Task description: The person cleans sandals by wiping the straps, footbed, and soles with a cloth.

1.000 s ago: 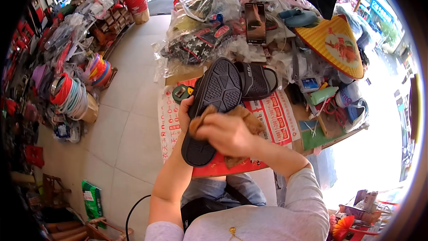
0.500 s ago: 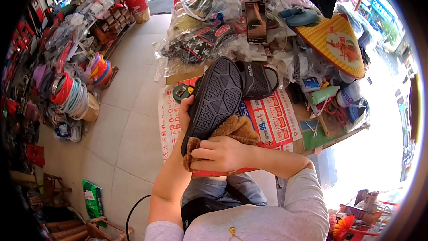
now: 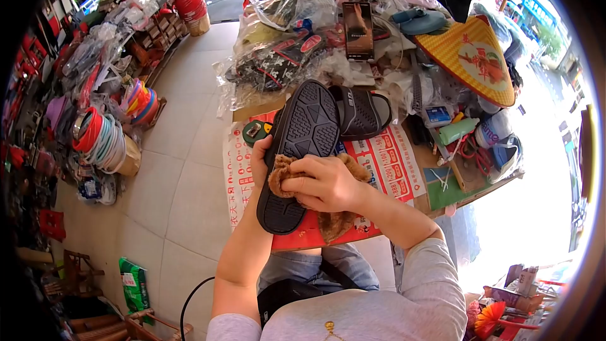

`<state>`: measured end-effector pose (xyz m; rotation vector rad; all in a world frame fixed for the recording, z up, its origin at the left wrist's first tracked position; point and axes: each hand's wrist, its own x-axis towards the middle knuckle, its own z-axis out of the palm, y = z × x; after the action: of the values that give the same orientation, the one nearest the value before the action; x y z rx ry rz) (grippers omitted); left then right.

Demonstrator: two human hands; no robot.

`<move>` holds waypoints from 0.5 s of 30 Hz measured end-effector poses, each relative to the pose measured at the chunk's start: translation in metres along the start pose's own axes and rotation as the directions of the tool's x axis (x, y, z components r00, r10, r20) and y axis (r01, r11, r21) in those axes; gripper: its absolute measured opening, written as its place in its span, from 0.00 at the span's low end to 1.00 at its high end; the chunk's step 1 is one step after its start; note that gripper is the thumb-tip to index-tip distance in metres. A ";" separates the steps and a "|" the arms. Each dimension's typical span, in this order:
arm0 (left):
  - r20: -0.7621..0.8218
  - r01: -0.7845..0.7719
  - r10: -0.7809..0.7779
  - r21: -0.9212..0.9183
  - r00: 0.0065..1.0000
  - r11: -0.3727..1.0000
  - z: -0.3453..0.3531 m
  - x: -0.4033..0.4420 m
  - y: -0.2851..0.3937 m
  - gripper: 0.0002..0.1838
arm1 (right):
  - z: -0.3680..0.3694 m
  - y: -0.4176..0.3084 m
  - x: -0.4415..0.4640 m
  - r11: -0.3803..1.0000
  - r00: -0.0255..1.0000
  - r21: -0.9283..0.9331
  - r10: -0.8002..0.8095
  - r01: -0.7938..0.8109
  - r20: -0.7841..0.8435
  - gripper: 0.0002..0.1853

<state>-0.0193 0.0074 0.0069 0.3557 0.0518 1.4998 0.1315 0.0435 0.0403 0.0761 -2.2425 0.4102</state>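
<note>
A black slide sandal (image 3: 308, 123) is held with its patterned sole facing up. My left hand (image 3: 260, 159) grips its left edge, the fingers partly hidden behind it. Bunched in my right hand (image 3: 323, 182) is a brown fluffy cloth (image 3: 281, 177), pressed on the lower middle of the sole; more of the cloth hangs down on the right. A second black sandal (image 3: 364, 113) lies just beyond, strap side up. The red and white printed sheet (image 3: 394, 163) covers the table under my hands.
Plastic-wrapped goods and a brown box (image 3: 358, 31) fill the table's far side. At the right are a yellow conical hat (image 3: 470, 60), a green bottle (image 3: 458, 131) and red-handled scissors (image 3: 475, 155). A green tape measure (image 3: 255, 131) lies left of the sandals. Shelves of goods line the left.
My right hand with the cloth first went down to the sole's lower end, then came back up to its lower middle. The left hand keeps its hold on the sandal.
</note>
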 end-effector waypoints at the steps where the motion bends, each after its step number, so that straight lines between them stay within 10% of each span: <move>1: 0.000 0.000 0.000 -0.001 1.000 1.000 -0.002 0.000 0.001 0.35 | 0.002 0.001 -0.001 1.000 1.000 0.000 0.000 0.000 0.001 0.19; 15: -0.093 -0.004 0.011 0.074 0.996 0.997 -0.002 0.000 0.001 0.35 | 0.005 0.001 -0.005 1.000 0.999 0.025 0.004 -0.003 -0.040 0.17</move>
<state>-0.0209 0.0075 0.0050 0.3449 0.1807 1.5239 0.1311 0.0425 0.0330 0.0762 -2.1982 0.4383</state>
